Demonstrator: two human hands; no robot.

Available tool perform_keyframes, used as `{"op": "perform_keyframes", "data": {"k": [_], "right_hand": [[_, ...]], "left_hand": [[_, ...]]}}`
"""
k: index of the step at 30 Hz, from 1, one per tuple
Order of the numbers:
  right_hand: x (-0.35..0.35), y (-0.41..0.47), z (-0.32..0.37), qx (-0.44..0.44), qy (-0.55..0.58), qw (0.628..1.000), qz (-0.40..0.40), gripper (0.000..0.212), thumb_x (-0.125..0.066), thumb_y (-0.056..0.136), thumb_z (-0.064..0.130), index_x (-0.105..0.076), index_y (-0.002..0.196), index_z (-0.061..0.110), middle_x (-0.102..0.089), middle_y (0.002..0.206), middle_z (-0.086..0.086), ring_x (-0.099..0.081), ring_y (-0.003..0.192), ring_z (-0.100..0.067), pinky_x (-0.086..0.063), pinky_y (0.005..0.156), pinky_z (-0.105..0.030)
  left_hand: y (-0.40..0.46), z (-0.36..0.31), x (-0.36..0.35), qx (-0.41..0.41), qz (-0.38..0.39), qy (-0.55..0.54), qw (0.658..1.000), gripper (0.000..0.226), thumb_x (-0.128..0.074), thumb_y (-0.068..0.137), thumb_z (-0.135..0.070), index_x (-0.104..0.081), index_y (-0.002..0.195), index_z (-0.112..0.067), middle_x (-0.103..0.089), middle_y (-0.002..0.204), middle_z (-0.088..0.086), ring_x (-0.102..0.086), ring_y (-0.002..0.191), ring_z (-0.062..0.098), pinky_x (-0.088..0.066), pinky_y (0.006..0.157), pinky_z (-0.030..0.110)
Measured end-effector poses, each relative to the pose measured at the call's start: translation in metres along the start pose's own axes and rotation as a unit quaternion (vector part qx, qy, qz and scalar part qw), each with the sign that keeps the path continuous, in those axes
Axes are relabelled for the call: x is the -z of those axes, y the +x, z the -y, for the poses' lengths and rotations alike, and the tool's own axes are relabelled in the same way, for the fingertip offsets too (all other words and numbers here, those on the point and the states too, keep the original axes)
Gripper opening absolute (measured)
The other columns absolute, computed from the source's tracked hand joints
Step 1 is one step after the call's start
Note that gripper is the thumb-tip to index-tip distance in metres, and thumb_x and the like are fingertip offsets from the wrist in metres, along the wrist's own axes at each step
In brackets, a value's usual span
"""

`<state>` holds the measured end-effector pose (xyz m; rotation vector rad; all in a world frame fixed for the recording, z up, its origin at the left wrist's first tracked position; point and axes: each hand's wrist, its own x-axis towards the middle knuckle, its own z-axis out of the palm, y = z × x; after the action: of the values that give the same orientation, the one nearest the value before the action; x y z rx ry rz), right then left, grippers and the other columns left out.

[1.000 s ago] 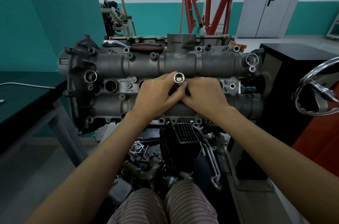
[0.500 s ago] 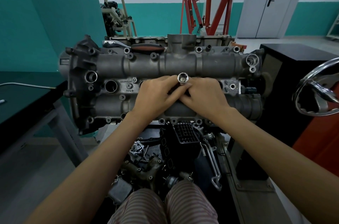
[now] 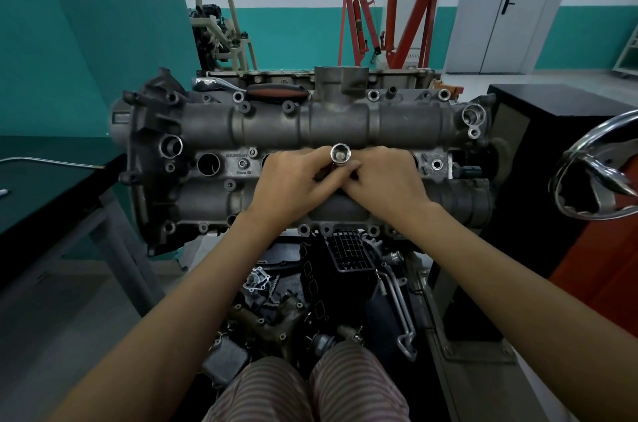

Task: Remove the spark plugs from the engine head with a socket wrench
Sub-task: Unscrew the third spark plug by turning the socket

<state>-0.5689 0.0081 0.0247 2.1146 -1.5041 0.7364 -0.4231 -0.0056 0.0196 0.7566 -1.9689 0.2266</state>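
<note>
Our left hand (image 3: 293, 179) and right hand (image 3: 390, 181) meet over the middle of the engine head (image 3: 345, 124), fingers of both curled round a chrome socket (image 3: 340, 153) standing upright, open end up, between them. An orange-handled ratchet wrench (image 3: 272, 91) lies untouched along the head's far edge.

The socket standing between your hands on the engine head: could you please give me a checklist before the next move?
1. Socket upright in the row of plug wells: ok.
2. Left hand grips its shaft: ok.
3. Right hand on the shaft: cannot tell, fingertips hidden.
4. Seated on a plug: cannot tell.
5. Ratchet fitted: not ok; the ratchet lies behind the engine head.
</note>
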Motion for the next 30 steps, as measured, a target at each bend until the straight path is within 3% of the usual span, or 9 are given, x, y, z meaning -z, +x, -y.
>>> {"op": "perform_keyframes", "data": {"k": [5, 8, 13, 18, 23, 26, 30], "right_hand": [[0.0025, -0.0012, 0.0016, 0.029, 0.024, 0.999, -0.007, 0.022, -0.053, 0.084, 0.029, -0.054, 0.085, 0.007, -0.065, 0.080, -0.011, -0.061, 0.071, -0.033, -0.026, 0.055, -0.029], [0.0029, -0.0020, 0.0020, 0.024, 0.040, 0.999, -0.023, 0.026, -0.051, 0.082, 0.034, -0.049, 0.087, 0.008, -0.066, 0.077, -0.009, -0.062, 0.067, -0.032, -0.026, 0.053, -0.028], [-0.0004, -0.0011, 0.0003, 0.013, -0.004, 1.000, -0.017, 0.043, -0.039, 0.085, 0.050, -0.063, 0.098, 0.017, -0.067, 0.082, -0.006, -0.063, 0.078, -0.026, -0.029, 0.057, -0.029], [0.0016, -0.0008, -0.0007, 0.029, 0.017, 0.999, -0.010, 0.028, -0.049, 0.088, 0.035, -0.060, 0.086, 0.009, -0.066, 0.079, -0.009, -0.060, 0.073, -0.030, -0.025, 0.057, -0.029], [0.0061, -0.0021, 0.0043, 0.017, 0.059, 0.997, -0.038, 0.025, -0.059, 0.079, 0.029, -0.051, 0.081, 0.005, -0.063, 0.065, -0.010, -0.059, 0.054, -0.032, -0.025, 0.049, -0.026], [0.0027, -0.0015, 0.0024, -0.002, 0.015, 1.000, -0.016, 0.037, -0.048, 0.083, 0.044, -0.061, 0.081, 0.010, -0.065, 0.070, -0.008, -0.061, 0.065, -0.029, -0.027, 0.052, -0.027], [0.0011, -0.0012, 0.0015, 0.003, 0.017, 1.000, -0.012, 0.030, -0.052, 0.086, 0.036, -0.064, 0.075, 0.010, -0.066, 0.072, -0.009, -0.060, 0.070, -0.030, -0.026, 0.055, -0.028]], "left_hand": [[-0.0006, -0.0049, 0.0005, -0.014, -0.002, 0.010, 1.000, 0.034, -0.047, 0.084, -0.036, -0.050, 0.070, -0.005, -0.055, 0.058, 0.003, -0.053, 0.048, 0.025, -0.040, 0.042, 0.031], [0.0000, -0.0060, 0.0001, -0.006, -0.004, 0.008, 1.000, 0.030, -0.047, 0.083, -0.033, -0.053, 0.073, -0.005, -0.058, 0.062, 0.003, -0.055, 0.050, 0.025, -0.043, 0.042, 0.034], [0.0004, -0.0027, -0.0002, -0.002, -0.015, 0.008, 1.000, 0.036, -0.050, 0.087, -0.036, -0.069, 0.077, -0.007, -0.064, 0.059, 0.007, -0.062, 0.053, 0.027, -0.047, 0.046, 0.035], [-0.0001, -0.0030, 0.0012, -0.005, -0.001, 0.012, 1.000, 0.044, -0.048, 0.087, -0.042, -0.060, 0.072, -0.002, -0.060, 0.058, 0.005, -0.057, 0.051, 0.024, -0.044, 0.045, 0.037], [0.0003, -0.0069, 0.0012, -0.008, 0.003, 0.014, 1.000, 0.032, -0.044, 0.085, -0.035, -0.050, 0.074, -0.005, -0.055, 0.060, 0.001, -0.053, 0.049, 0.026, -0.039, 0.042, 0.031], [0.0009, -0.0042, 0.0009, -0.010, 0.006, 0.018, 1.000, 0.035, -0.045, 0.088, -0.037, -0.053, 0.070, -0.008, -0.057, 0.057, 0.003, -0.056, 0.050, 0.027, -0.038, 0.045, 0.030], [0.0005, -0.0006, 0.0003, -0.004, 0.014, 0.010, 1.000, 0.048, -0.047, 0.088, -0.045, -0.065, 0.070, -0.004, -0.062, 0.059, 0.006, -0.059, 0.054, 0.024, -0.044, 0.048, 0.037]]}}
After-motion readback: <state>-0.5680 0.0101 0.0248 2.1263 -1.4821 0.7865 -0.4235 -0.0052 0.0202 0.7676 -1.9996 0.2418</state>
